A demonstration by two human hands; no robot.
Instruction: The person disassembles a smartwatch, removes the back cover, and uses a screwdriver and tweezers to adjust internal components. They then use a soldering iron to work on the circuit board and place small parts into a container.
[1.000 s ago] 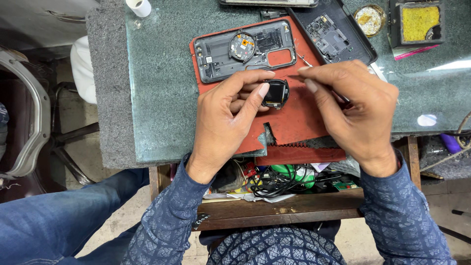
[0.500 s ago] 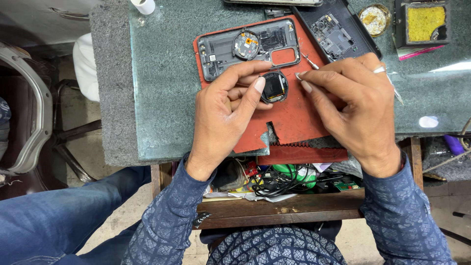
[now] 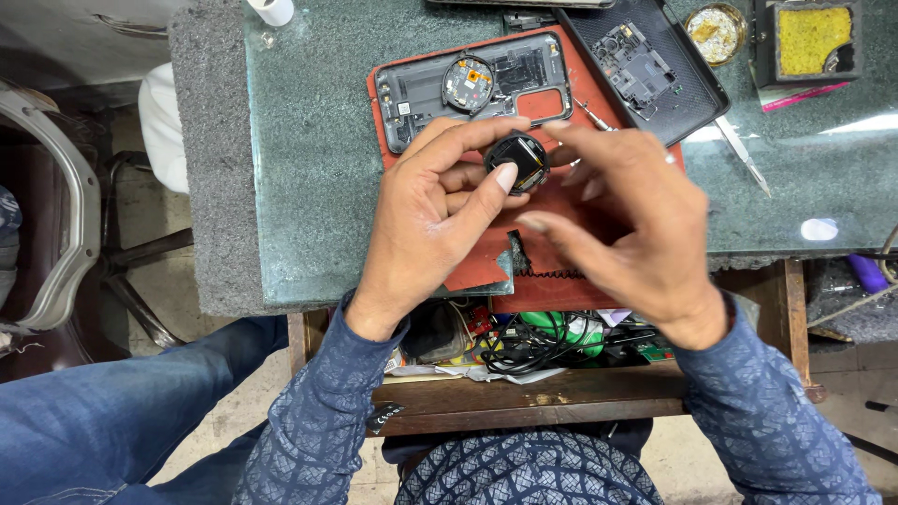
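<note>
My left hand (image 3: 430,215) pinches a small round black device body (image 3: 517,161) between thumb and fingers, just above a red work mat (image 3: 482,257). My right hand (image 3: 636,224) hovers beside it on the right. Its fingers are spread and blurred, one fingertip is close to the round body, and I see nothing in it. Behind my hands, an opened phone frame (image 3: 472,84) with a round part in it lies on the mat.
A black tray with a circuit board (image 3: 645,65) sits at the back right, next to a round tin (image 3: 716,33) and a yellow sponge holder (image 3: 814,37). Tweezers (image 3: 744,154) lie on the green glass top (image 3: 318,187). Below is an open drawer of cables (image 3: 533,341).
My right hand has opened from a pinch and spread its fingers. My left hand has lifted the round body a little away from me.
</note>
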